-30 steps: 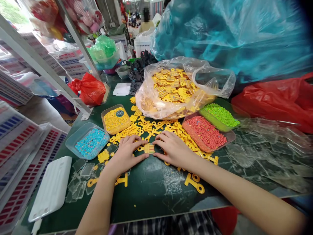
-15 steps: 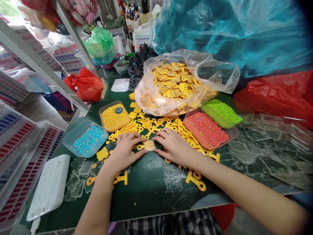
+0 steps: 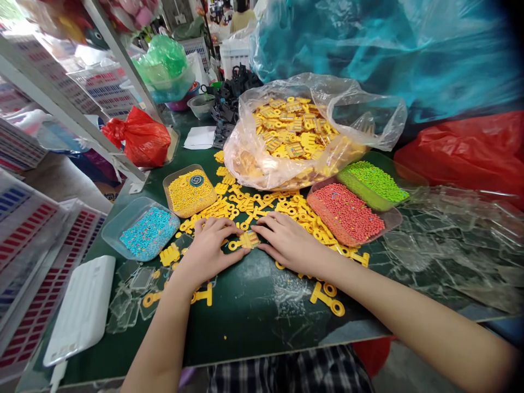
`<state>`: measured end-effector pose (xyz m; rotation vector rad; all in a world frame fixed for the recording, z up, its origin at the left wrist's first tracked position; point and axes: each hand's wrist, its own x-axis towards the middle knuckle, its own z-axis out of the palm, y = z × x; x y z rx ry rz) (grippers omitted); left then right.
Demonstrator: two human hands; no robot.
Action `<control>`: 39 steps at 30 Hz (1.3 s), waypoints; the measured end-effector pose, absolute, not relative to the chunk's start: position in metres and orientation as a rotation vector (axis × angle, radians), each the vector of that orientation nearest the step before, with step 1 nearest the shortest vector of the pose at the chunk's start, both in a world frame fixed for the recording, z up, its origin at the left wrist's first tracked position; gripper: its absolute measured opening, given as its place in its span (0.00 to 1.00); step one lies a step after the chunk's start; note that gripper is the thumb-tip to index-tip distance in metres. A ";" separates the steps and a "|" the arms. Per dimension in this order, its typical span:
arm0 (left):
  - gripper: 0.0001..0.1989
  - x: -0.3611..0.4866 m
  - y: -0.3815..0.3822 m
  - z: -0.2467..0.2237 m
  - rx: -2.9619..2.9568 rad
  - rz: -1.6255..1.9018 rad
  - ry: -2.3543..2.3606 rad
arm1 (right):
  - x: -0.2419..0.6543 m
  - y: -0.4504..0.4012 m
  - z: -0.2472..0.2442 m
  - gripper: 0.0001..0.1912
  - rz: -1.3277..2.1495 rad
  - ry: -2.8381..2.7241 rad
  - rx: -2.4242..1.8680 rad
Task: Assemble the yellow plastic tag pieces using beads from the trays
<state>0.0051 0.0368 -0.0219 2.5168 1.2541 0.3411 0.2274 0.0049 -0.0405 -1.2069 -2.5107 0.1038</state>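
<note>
Between my hands, on the green tabletop, is a small yellow plastic piece (image 3: 248,239) with a ring at its left end and coloured stripes on its face. My left hand (image 3: 212,244) pinches its left side with thumb and fingertips. From the other side, my right hand (image 3: 285,240) grips its right edge, thumb below and fingers above. Many loose yellow plastic pieces (image 3: 245,201) with rings and bars lie just beyond and under my hands. Nearer the front right sits a yellow ringed piece (image 3: 327,298). Clear plastic squares (image 3: 129,297) lie left of my left forearm.
Trays of blue beads (image 3: 147,229), yellow beads (image 3: 190,191), red beads (image 3: 347,213) and green beads (image 3: 374,183) surround the pieces. Behind stands an open clear bag (image 3: 262,169) of yellow pieces. A white power bank (image 3: 82,311) lies left; clear plastic sheets (image 3: 434,245) lie right.
The view has shifted slightly. Both hands stay around the yellow piece, which looks slightly turned; its coloured stripes now slant more.
</note>
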 end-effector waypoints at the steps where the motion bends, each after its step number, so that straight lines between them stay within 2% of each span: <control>1: 0.15 0.006 0.037 -0.022 2.521 0.335 1.257 | 0.227 0.005 -0.041 0.15 0.096 -2.516 -1.211; 17: 0.13 0.010 0.034 -0.018 2.523 0.304 1.344 | 0.230 0.009 -0.045 0.16 0.172 -2.471 -1.249; 24: 0.11 0.019 0.035 -0.012 2.496 0.178 1.389 | 0.235 0.022 -0.038 0.14 0.510 -2.376 -1.305; 29: 0.11 0.021 0.040 -0.011 2.512 0.090 1.382 | 0.233 0.027 -0.030 0.14 0.614 -2.363 -1.367; 36: 0.13 0.011 0.033 -0.018 2.562 0.339 1.341 | 0.224 0.019 -0.031 0.15 0.662 -2.228 -1.397; 39: 0.13 0.009 0.027 -0.014 2.553 0.471 1.295 | 0.219 0.015 -0.033 0.13 0.786 -2.059 -1.343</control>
